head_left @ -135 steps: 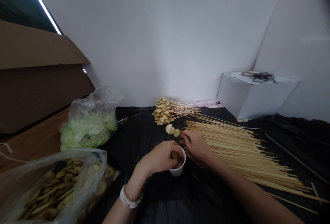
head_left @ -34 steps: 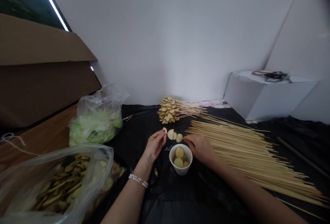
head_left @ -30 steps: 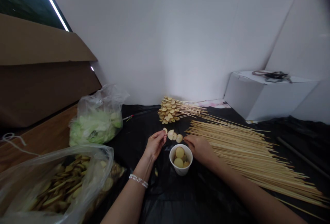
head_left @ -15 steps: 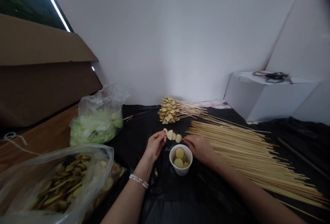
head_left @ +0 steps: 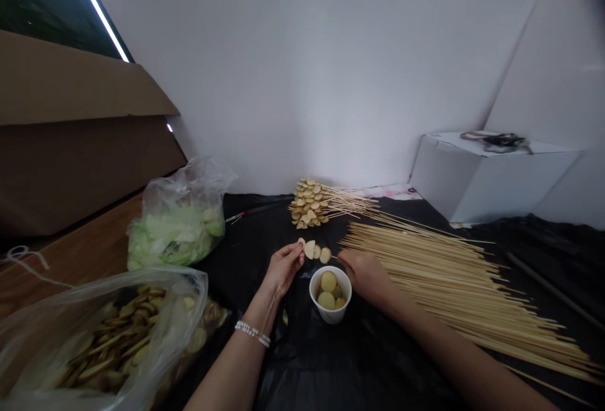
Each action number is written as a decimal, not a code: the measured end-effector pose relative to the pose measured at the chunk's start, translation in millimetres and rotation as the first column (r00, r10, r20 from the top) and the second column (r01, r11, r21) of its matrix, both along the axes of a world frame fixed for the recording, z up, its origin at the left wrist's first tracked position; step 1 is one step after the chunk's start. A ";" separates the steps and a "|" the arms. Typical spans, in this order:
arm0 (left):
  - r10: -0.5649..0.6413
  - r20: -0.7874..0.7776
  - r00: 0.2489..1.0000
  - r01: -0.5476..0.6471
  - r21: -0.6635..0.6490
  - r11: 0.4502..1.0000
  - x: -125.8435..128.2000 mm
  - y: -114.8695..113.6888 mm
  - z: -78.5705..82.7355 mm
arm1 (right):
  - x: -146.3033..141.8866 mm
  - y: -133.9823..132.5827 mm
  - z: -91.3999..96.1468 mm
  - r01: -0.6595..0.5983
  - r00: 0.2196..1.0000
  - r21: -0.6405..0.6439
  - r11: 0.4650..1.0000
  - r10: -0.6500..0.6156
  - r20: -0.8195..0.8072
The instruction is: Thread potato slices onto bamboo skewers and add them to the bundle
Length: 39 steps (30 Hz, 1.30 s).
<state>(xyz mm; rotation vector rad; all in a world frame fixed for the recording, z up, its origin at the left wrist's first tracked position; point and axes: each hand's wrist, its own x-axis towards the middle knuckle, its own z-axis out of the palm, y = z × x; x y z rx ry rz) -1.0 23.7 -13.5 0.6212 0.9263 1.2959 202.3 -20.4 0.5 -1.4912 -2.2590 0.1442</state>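
Note:
My left hand (head_left: 283, 266) pinches a pale potato slice (head_left: 301, 243) at the tip of a thin bamboo skewer. My right hand (head_left: 365, 272) is closed on the other end of that skewer, which carries other round slices (head_left: 317, 251) between the two hands. Just below them stands a small white cup (head_left: 331, 314) with yellow potato slices (head_left: 328, 282) inside. Both hands hover over black plastic sheeting (head_left: 331, 360).
A broad heap of bare skewers (head_left: 463, 278) lies to the right. Loaded skewers (head_left: 312, 204) are piled by the wall. Left are a bag of green leaves (head_left: 174, 225), a bag of potato slices (head_left: 113, 335) and a cardboard box (head_left: 70, 127). A white box (head_left: 491, 178) sits far right.
4.5 s ago my left hand was reaching into the cup. Since then it has come up to the skewer tip with a slice. Over the last second the hands have barely moved.

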 end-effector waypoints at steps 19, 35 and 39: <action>-0.034 -0.054 0.998 0.036 0.038 0.999 0.6 -1.0 -1.8 | -0.7 1.3 -4.8 -0.042 0.993 -0.014 0.999 0.041 -0.110; -0.008 -0.013 1.000 0.008 0.020 1.000 3.4 -1.3 3.0 | 24.2 18.5 2.2 0.084 0.937 0.053 0.995 -0.061 -0.344; -0.041 -0.035 0.999 0.043 0.053 0.998 1.5 -1.4 1.5 | 42.1 30.6 7.0 0.172 0.926 0.110 0.979 -0.123 -0.356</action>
